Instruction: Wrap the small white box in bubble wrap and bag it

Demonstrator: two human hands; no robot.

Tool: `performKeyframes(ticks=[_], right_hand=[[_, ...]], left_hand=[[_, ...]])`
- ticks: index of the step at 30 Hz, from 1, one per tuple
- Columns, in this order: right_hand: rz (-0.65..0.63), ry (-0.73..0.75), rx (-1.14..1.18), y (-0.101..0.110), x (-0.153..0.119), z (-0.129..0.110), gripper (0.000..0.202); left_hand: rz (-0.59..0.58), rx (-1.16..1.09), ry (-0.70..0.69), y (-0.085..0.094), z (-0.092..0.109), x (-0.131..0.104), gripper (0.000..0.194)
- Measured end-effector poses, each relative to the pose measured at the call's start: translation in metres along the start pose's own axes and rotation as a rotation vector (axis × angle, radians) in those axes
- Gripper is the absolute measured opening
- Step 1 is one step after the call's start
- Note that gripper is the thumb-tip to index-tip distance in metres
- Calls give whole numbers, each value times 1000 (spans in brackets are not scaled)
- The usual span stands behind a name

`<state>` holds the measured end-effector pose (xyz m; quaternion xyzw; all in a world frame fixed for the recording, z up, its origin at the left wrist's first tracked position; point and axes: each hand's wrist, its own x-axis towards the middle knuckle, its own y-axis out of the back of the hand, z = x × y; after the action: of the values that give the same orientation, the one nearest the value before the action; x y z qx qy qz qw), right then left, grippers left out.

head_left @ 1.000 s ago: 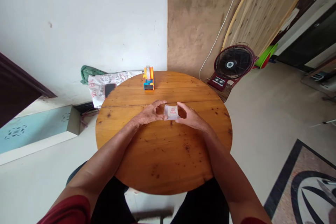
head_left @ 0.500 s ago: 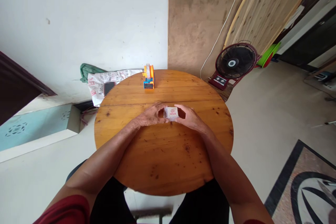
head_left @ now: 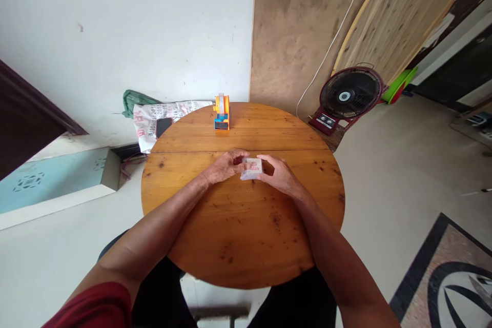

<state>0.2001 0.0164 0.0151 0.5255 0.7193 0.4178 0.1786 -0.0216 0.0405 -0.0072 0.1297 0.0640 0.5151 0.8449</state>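
A small white box (head_left: 252, 168) with red print on top and a shiny, see-through-looking side is near the middle of the round wooden table (head_left: 238, 225). My right hand (head_left: 282, 175) grips its right end, forefinger at the far corner and thumb at the near one. At the left end my left hand (head_left: 229, 165) is curled, with fingertips lying on the box's top face over part of the print. Whether the box rests on the wood or is held just above it, I cannot tell.
An orange and blue tape dispenser (head_left: 222, 113) stands at the table's far edge. Behind the table on the left lie a white printed sack (head_left: 144, 115) and a dark phone-like object (head_left: 163, 126). To the right is a dark red fan (head_left: 348, 93), with a white cable (head_left: 330, 46) along the wall.
My left fingers have moved from the box's left side onto its top face. My right hand keeps its grip. The whole view has shifted slightly.
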Motion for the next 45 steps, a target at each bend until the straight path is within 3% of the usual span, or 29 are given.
performKeyframes(ticks=[4,14,24,30,34,45], right_hand=[[3,29,11,-3,0,0,54],[-59,-24,58,-2,-5,3,81],[33,-2,20,-12,1,4,55],[60,13,12,-15,2,1,51],[51,-7,36,-14,-1,-3,58],[-3,11,202,-12,-2,8,81]], left_hand=[[-3,-122,45,1,-9,5,74],[37,-183,40,-2,-10,6,71],[53,-275,39,-2,-15,10,66],[56,-297,39,-1,-11,8,63],[56,-311,29,-2,-12,8,61],[201,-379,44,-4,-16,13,51]])
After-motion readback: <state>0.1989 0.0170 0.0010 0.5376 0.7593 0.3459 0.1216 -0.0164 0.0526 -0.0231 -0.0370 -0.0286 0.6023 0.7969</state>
